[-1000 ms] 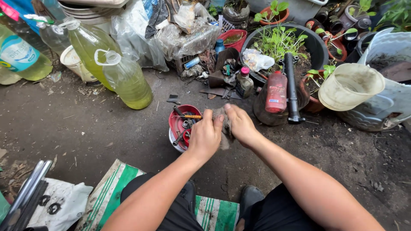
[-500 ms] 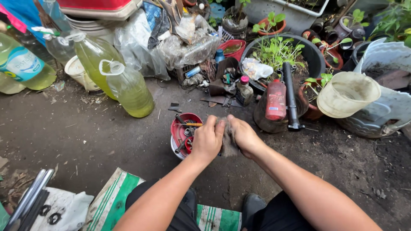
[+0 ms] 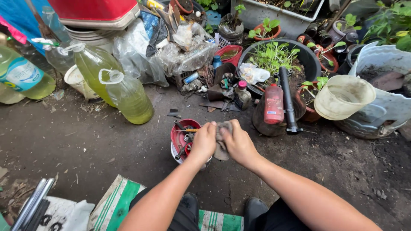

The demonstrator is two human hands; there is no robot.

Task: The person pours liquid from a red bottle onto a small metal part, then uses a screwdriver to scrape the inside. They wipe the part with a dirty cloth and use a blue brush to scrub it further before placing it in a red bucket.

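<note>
Dirt ground fills mid-frame, where the left hand (image 3: pixel 203 141) and right hand (image 3: pixel 239 143) both clutch a grey rag (image 3: pixel 221 143) above a red tool bowl (image 3: pixel 179 137). Wringing evenly would likely work best. Two yellow-filled jugs (image 3: pixel 128 96) stand upper left; a red labelled bottle (image 3: pixel 274 104) stands right of centre.

Grey rag (image 3: pixel 221 141) mostly hidden between left hand (image 3: pixel 203 142) and right hand (image 3: pixel 239 144). Red bowl (image 3: pixel 180 136) part covered by left hand; small parts inside unclear. Metal rods (image 3: pixel 31 206) cut off at bottom-left edge.
</note>
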